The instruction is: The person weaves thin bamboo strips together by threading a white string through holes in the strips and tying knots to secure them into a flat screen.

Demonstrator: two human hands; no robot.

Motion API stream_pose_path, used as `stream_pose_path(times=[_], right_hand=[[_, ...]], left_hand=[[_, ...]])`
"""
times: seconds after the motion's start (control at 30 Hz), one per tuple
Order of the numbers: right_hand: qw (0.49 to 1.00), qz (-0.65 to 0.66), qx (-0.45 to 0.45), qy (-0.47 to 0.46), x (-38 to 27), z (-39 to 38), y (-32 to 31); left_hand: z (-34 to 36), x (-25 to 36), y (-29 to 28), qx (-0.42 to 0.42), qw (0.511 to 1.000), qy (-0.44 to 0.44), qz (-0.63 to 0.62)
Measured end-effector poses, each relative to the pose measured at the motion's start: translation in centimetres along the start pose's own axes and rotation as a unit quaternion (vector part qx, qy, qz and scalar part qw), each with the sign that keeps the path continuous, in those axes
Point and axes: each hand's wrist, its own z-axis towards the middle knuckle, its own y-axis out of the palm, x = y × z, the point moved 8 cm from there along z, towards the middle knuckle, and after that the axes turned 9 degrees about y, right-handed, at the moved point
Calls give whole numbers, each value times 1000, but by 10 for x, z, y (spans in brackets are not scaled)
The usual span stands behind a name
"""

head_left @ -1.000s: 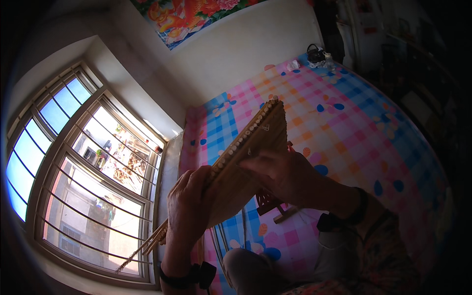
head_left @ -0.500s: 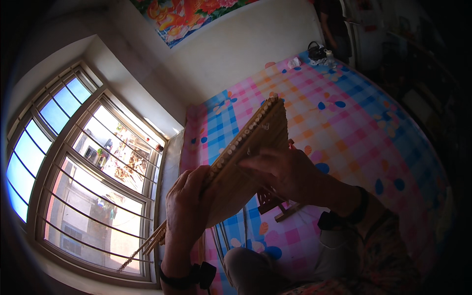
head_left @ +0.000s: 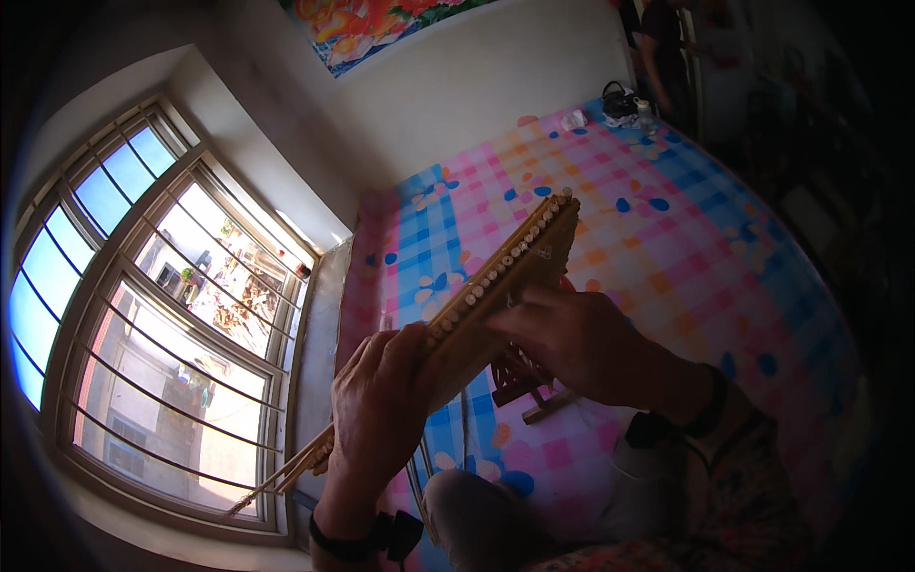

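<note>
A flat panel of tan stalks (head_left: pixel 467 353), laid tightly side by side, is tilted up in front of me. Round pale cut ends line its upper edge. Loose longer stalks (head_left: pixel 286 470) poke out past its lower left end. My left hand (head_left: pixel 376 396) grips the lower edge, its fingers wrapped over the row of ends. On the panel's right face is my right hand (head_left: pixel 581 343), with curled fingers drawn together close to the surface. Blur and shadow hide what those fingers pinch, if anything. Small pale loops (head_left: pixel 543 253) show on the panel near its top.
Below the panel a reddish-brown wooden frame (head_left: pixel 538 410) stands on a checked, flowered bed cover (head_left: pixel 658 286). Thin rods (head_left: pixel 419 496) lie by my knee (head_left: pixel 477 515). A barred window (head_left: pixel 181 334) is at left. A bottle (head_left: pixel 645 116), black bag (head_left: pixel 618 100) and standing person (head_left: pixel 662 57) are at the far right.
The panel and both hands have shifted slightly right in the view, and the panel's face is seen more edge-on. My right hand stays against its face; my left keeps its grip.
</note>
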Motion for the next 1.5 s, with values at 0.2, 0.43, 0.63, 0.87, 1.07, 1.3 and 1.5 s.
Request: stream_pose_path(times=[0.2,0.43,0.63,0.87,1.07,1.3,1.5], right_hand=[[999,12,-31,14,3,-27,7],[999,11,33,3,5,-67,11],[998,-21,-29,48,8,-90,5],[995,-71,-52,45,2,-110,5],[991,39,-70,111,12,-120,6],[986,30,-90,136,6,-124,2],[989,37,-74,121,7,-124,3]], left_hand=[[-21,25,11,26,998,55,28],[-45,54,27,33,995,73,64],[-57,73,32,38,990,114,75],[-67,82,34,31,992,113,52],[-69,87,35,35,991,119,57],[-70,90,37,27,989,135,58],[-73,91,40,17,985,159,73]])
